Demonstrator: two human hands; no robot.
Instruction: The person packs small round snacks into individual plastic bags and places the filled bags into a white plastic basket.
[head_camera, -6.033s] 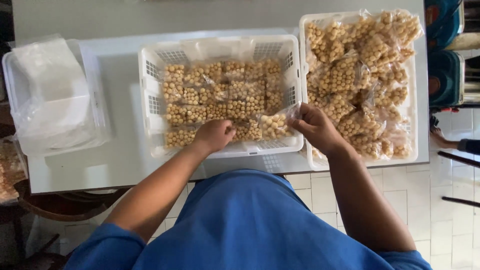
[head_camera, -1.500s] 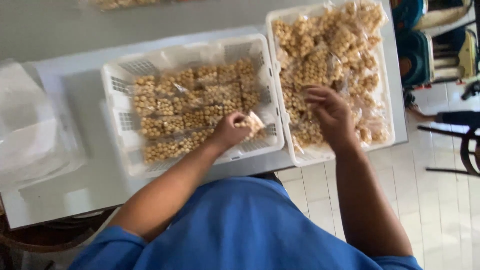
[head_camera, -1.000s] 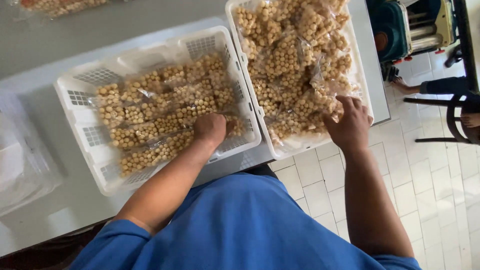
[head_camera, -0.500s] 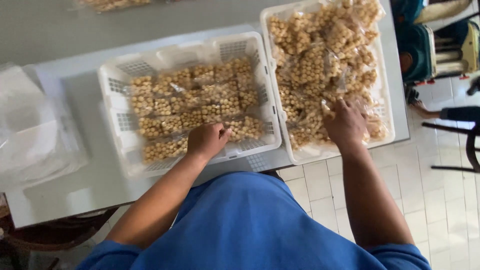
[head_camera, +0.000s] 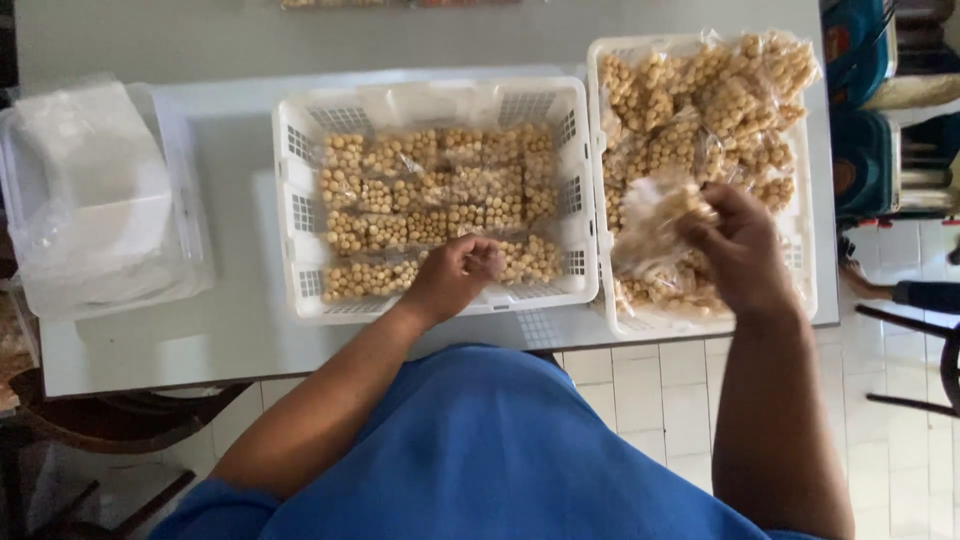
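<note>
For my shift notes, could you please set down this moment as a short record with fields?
Left hand: resting on the packets in the middle basket, near its front edge
Right hand: gripping a clear packet of round snacks over the right basket
Middle basket contents: packets laid in neat rows
Right basket contents: packets heaped loosely
Far left: clear tub of plastic bags
Surface: grey table

Clear packets of tan balls (head_camera: 430, 205) rowed in middle basket; heaped packets (head_camera: 700, 100) right; clear bags (head_camera: 95, 190) left.
</note>
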